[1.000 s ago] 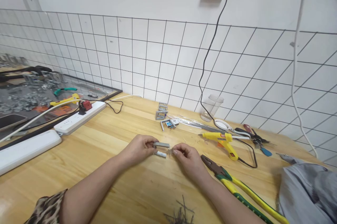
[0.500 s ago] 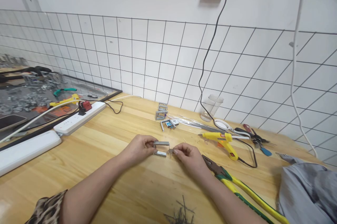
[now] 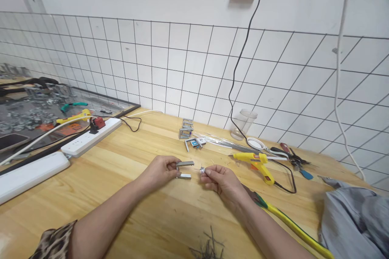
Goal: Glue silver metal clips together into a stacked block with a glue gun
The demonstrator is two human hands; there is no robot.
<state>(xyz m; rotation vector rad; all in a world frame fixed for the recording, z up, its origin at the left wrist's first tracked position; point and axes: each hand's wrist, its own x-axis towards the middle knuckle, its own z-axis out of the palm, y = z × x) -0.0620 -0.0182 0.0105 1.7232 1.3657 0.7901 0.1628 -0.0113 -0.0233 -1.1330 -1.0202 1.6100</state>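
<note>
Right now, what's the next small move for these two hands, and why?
Probably ease the right hand leftward until its small shiny metal piece meets the U-shaped metal bracket pinched in the left hand: the two sit level with a small gap, and the bracket's open end faces the piece.

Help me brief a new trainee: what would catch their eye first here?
Centre frame, the left hand holds a U-shaped metal bracket while the right hand pinches a small shiny part just beside it. A yellow glue gun lies to the right, and a white power strip at left.
</note>
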